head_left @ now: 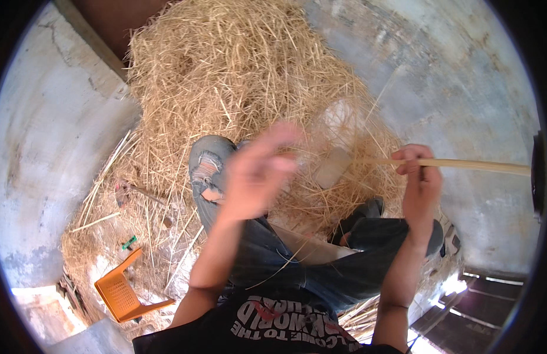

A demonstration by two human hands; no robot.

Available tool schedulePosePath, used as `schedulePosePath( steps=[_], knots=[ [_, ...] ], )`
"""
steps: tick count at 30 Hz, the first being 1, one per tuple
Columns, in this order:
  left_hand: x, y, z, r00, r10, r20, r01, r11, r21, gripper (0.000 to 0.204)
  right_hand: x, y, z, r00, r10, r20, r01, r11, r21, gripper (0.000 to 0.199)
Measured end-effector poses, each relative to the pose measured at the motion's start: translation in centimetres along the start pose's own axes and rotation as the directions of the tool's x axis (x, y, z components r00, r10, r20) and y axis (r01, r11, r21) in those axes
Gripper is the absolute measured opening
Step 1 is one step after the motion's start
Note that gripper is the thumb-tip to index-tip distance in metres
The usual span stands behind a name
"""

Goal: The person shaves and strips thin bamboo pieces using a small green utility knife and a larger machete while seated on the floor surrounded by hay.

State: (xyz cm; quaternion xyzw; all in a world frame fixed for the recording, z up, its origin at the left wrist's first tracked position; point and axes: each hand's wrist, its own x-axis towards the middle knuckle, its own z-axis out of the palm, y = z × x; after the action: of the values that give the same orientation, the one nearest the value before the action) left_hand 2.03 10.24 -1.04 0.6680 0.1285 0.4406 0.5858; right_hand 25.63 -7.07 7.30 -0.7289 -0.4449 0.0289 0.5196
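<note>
My right hand [419, 171] is closed around a long, thin, pale yellow strip [480, 164], possibly split bamboo. The strip runs from the hand toward the right wall, and its other end blurs out over the straw. My left hand [258, 174] is smeared by motion above my left knee. Its fingers look stretched out and apart from the thumb, with nothing visible between them. Between the hands, lower down, a flat greyish-tan block [333, 168] lies on the straw. A thin curved strand [288, 259] rests across my lap.
A large straw heap [226, 65] rises in front of me. Worn plaster walls [61, 130] [462, 88] stand on both sides. An orange plastic chair [121, 292], a small green object [129, 242] and a tool with a long handle [143, 193] lie to my left.
</note>
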Motion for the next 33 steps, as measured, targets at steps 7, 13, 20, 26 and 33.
schedulePosePath(
  steps=[7, 13, 20, 26, 33],
  knots=[
    [-9.2, -12.5, -33.9, 0.367, -0.344, -0.864, 0.543, 0.834, -0.101, 0.044, 2.7, 3.6, -1.4, 0.993, 0.118, 0.014, -0.116, 0.987, -0.109, 0.018],
    [-27.9, -28.8, -50.3, 0.251, 0.045, -0.967, 0.937, -0.262, 0.231, 0.083, 3.8, 9.6, 1.3, 0.987, 0.149, 0.061, -0.143, 0.985, -0.096, 0.023],
    [-31.6, -32.9, -50.5, 0.095, -0.280, -0.955, 0.987, -0.099, 0.127, 0.067, 6.5, 8.9, 2.3, 0.975, 0.190, 0.118, -0.173, 0.975, -0.143, 0.024],
    [-32.4, -33.5, -51.8, 0.053, -0.256, -0.965, 0.944, -0.301, 0.131, 0.041, 7.0, 9.4, 3.5, 0.974, 0.198, 0.112, -0.186, 0.976, -0.112, 0.025],
    [-31.8, -32.7, -51.5, -0.128, -0.384, -0.915, 0.975, 0.121, -0.188, 0.049, 6.7, 9.1, 3.2, 0.971, 0.217, 0.102, -0.203, 0.970, -0.136, 0.026]
  ],
)
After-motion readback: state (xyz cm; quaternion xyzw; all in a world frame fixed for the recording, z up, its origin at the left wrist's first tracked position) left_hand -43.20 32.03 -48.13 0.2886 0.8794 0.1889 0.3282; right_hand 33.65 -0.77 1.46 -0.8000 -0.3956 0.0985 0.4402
